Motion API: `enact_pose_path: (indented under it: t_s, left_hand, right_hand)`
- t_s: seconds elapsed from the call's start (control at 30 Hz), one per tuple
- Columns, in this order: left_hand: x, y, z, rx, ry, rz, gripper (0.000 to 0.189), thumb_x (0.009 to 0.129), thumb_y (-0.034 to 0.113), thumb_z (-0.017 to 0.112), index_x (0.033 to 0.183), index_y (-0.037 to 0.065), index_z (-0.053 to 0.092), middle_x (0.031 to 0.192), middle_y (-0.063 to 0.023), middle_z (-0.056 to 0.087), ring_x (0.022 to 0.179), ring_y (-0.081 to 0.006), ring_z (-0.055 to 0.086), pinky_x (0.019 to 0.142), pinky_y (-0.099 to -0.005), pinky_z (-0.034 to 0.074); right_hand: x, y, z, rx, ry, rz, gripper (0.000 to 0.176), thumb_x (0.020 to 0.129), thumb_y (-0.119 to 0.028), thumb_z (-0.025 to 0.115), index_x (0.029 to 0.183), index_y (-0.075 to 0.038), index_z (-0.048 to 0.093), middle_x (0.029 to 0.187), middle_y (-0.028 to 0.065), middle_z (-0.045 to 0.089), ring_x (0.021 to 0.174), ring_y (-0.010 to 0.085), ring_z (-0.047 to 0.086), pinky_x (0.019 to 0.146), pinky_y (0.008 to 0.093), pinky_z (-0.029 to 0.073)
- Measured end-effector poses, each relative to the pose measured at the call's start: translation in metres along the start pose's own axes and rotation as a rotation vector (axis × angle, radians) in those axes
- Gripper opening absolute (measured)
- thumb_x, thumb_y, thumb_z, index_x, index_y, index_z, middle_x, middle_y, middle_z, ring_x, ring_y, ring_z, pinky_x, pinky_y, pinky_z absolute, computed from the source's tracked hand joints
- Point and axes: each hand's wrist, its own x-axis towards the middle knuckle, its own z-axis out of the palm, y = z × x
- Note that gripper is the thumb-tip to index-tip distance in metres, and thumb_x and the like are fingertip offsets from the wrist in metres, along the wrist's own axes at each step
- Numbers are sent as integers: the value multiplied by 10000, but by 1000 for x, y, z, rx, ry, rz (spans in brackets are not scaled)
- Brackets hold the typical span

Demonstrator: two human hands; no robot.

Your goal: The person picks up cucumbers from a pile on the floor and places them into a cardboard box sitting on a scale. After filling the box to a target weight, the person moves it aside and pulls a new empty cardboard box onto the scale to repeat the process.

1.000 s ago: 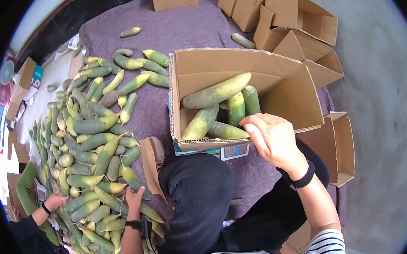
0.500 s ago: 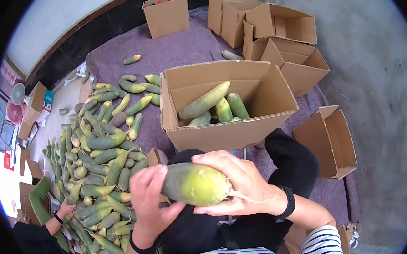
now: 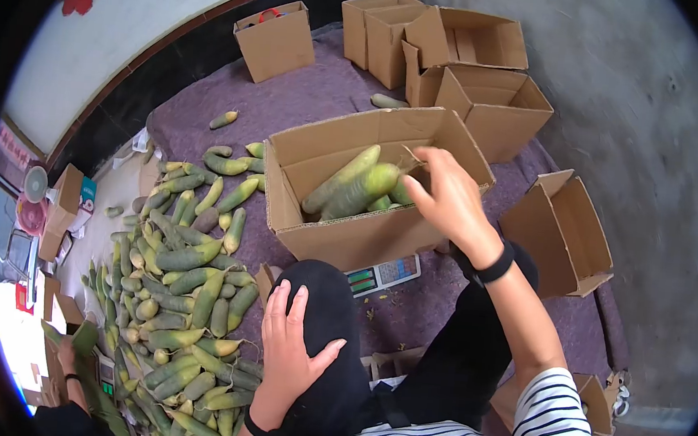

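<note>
My left hand (image 3: 287, 352) rests on my left knee with its fingers spread, holding nothing. My right hand (image 3: 453, 200) is over the right side of an open cardboard box (image 3: 364, 240), its thumb and fingers apart beside the root end of a green radish (image 3: 361, 193). That radish lies slanted on top inside the box, its bright green-yellow end toward my right hand. Another long radish (image 3: 342, 181) lies to its left, and more are partly hidden beneath and behind my hand. Below the box, a scale's display panel (image 3: 384, 276) shows.
A large heap of green radishes (image 3: 187, 295) covers the left floor. Several cardboard boxes (image 3: 494, 119) stand at the back, with an open box (image 3: 565, 235) at the right. Another person's hand (image 3: 67, 356) is at the heap's lower left. A purple cloth (image 3: 327, 77) covers the floor.
The radish held between both hands has gone into the box. My right hand has moved up and forward to the box and opened; my left hand has dropped onto my knee.
</note>
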Motion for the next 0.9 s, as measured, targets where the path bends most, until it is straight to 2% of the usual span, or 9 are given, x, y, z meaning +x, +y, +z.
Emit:
enact_pose_path:
  t_s: [0.1, 0.2, 0.33, 0.4, 0.43, 0.53, 0.57, 0.7, 0.9]
  left_hand:
    - [-5, -5, -1, -19, -34, -17, 877, 712, 314, 786, 1408, 9, 349, 1440, -271, 317, 1301, -456, 346, 1060, -541, 304]
    - [-2, -6, -3, -23, -32, -16, 901, 711, 315, 786, 1424, 11, 326, 1446, -273, 308, 1311, -455, 335, 1072, -541, 291]
    - [-5, -8, -6, -19, -35, -62, 910, 727, 291, 772, 1442, 10, 285, 1460, -278, 278, 1342, -443, 299, 1095, -513, 274]
    - [-8, -9, -4, -20, -21, -57, 903, 737, 281, 765, 1447, 13, 277, 1465, -276, 270, 1343, -445, 297, 1099, -508, 271]
    - [-10, -8, -4, -23, -33, -55, 903, 737, 281, 765, 1447, 13, 277, 1465, -276, 270, 1343, -445, 297, 1099, -508, 271]
    - [-10, -6, -6, 9, -7, -63, 890, 750, 268, 754, 1452, 16, 270, 1473, -269, 264, 1347, -435, 296, 1103, -505, 266]
    - [-11, -7, -6, 8, 1, -62, 882, 758, 265, 747, 1454, 15, 267, 1476, -266, 262, 1351, -430, 294, 1105, -502, 263]
    - [-13, -9, -7, -17, 19, -66, 846, 798, 251, 698, 1469, 5, 246, 1497, -244, 259, 1385, -395, 267, 1134, -466, 229]
    - [-21, -12, -10, -22, 79, -59, 841, 796, 245, 713, 1463, 10, 258, 1484, -265, 259, 1368, -418, 278, 1128, -485, 234]
  right_hand:
    - [-32, 3, -20, -41, -25, -127, 275, 842, -190, 636, 1049, -15, 585, 1053, 157, 610, 959, 362, 602, 835, 436, 497]
    - [-62, 0, -51, -88, -84, -134, 224, 844, -168, 635, 1017, -28, 606, 1086, 148, 609, 1002, 344, 600, 842, 423, 498]
    - [-91, 5, -98, -75, -114, 15, 216, 834, -165, 652, 1002, -33, 618, 1064, 131, 624, 971, 334, 614, 833, 407, 499]
    - [-108, 18, -112, -192, -167, 63, 222, 834, -174, 656, 1003, -34, 620, 1051, 124, 627, 964, 330, 615, 827, 406, 498]
    - [-115, 23, -116, -199, -223, 139, 262, 843, -215, 659, 1032, -37, 628, 1090, 138, 626, 1022, 331, 598, 873, 409, 485]
    - [-138, 54, -111, -253, -292, 127, 338, 865, -278, 647, 1107, -44, 624, 1189, 158, 598, 1139, 337, 547, 957, 426, 448]
    - [-146, 63, -103, -226, -314, 184, 415, 883, -349, 622, 1187, -68, 604, 1298, 174, 535, 1235, 347, 479, 1026, 443, 400]
    - [-154, 66, -93, -133, -251, 267, 441, 891, -393, 595, 1223, -104, 589, 1347, 173, 489, 1249, 352, 465, 1041, 439, 392]
    - [-165, 62, -88, -183, -116, 236, 423, 874, -361, 604, 1214, -109, 595, 1321, 185, 509, 1228, 351, 483, 1025, 442, 411]
